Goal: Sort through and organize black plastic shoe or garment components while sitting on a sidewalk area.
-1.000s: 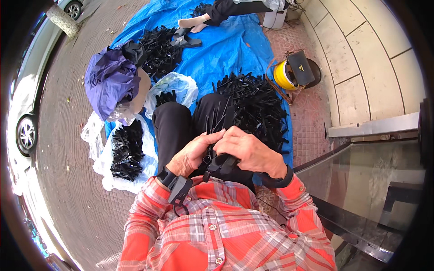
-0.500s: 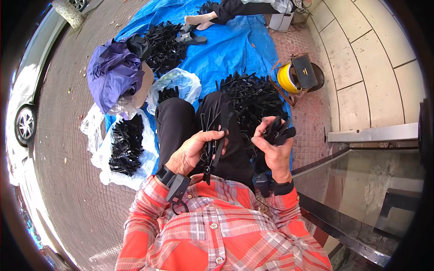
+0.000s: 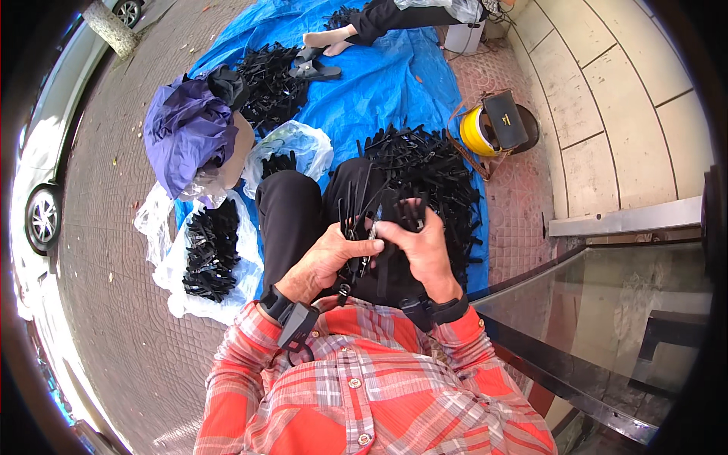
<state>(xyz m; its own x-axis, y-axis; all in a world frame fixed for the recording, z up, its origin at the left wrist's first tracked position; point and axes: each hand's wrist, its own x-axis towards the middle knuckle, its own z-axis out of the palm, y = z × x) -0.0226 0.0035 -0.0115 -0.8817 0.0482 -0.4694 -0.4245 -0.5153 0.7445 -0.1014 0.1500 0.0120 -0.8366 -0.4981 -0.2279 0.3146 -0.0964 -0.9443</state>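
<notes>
My left hand [image 3: 326, 258] is closed on a bunch of thin black straps [image 3: 349, 221], its thumb laid across them above my lap. Small shiny metal parts show among these straps. Close against it, my right hand [image 3: 425, 254] is bent round more black straps [image 3: 394, 212], its thumb reaching to the left bunch. Exactly how the right fingers grip is partly hidden by the dark pieces. Just beyond my right hand lies a large heap of similar black straps [image 3: 421, 159] on a blue tarp [image 3: 379, 87].
Left of my knees, a white plastic bag [image 3: 249, 262] holds more straps, with a purple cloth bundle [image 3: 182, 129] behind it. A clear bag [image 3: 315, 148] lies ahead. Another person's foot [image 3: 326, 38] rests near sandals [image 3: 315, 68]. At right stand a yellow bucket [image 3: 474, 136] and a glass-topped case [image 3: 607, 296].
My right hand has moved left and slightly inward with its straps, from apart to meeting my left hand. The left hand keeps its bunch in nearly the same place.
</notes>
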